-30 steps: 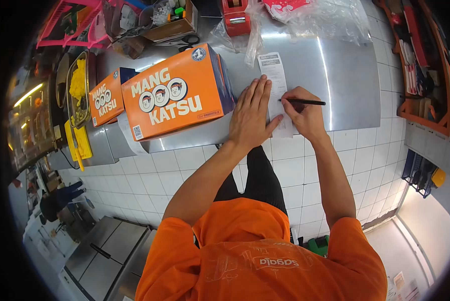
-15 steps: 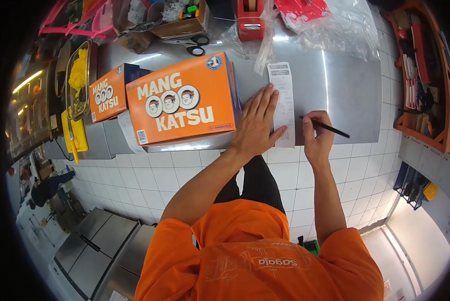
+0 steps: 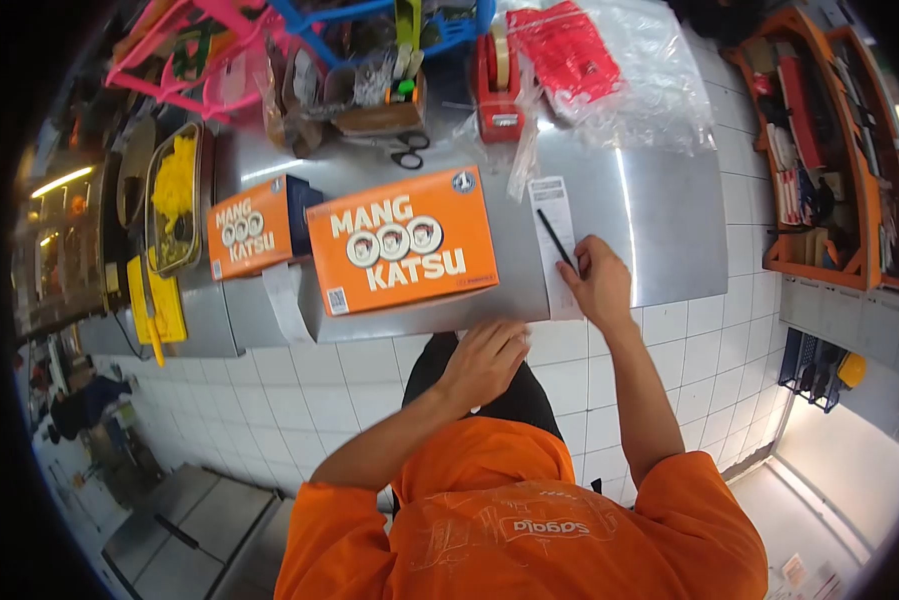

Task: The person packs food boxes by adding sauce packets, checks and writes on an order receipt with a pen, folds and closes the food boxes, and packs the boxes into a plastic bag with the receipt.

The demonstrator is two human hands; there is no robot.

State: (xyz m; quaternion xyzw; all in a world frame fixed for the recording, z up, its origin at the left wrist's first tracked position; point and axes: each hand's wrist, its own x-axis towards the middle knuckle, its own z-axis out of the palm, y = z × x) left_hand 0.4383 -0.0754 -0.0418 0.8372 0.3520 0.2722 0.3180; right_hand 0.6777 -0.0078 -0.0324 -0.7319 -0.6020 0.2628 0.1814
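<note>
A black pen [image 3: 556, 238] is gripped in my right hand [image 3: 599, 285], slanting across a long white receipt [image 3: 549, 190] on the steel table. The bent fingers and thumb close round the pen's near end, over the receipt's right edge. My left hand [image 3: 484, 362] is off the receipt, just beyond the table's front edge. Its fingers are loosely bent and nothing shows in them. Left of the receipt stands a large orange printed box [image 3: 404, 240]. Beside that box is a smaller orange box [image 3: 254, 232], with another white slip [image 3: 287, 305] hanging near the table edge.
A red tape dispenser [image 3: 499, 90], black scissors [image 3: 406, 155], a red packet [image 3: 566, 55] and clear plastic [image 3: 659, 90] lie at the back. Pink [image 3: 209, 85] and blue baskets [image 3: 369, 35] stand behind. A tray of yellow food [image 3: 174, 190] and a yellow board [image 3: 161, 300] are left.
My left hand has lifted off the receipt and drawn back past the table edge. My right hand has moved left over the receipt, turning the pen. The camera view has shifted.
</note>
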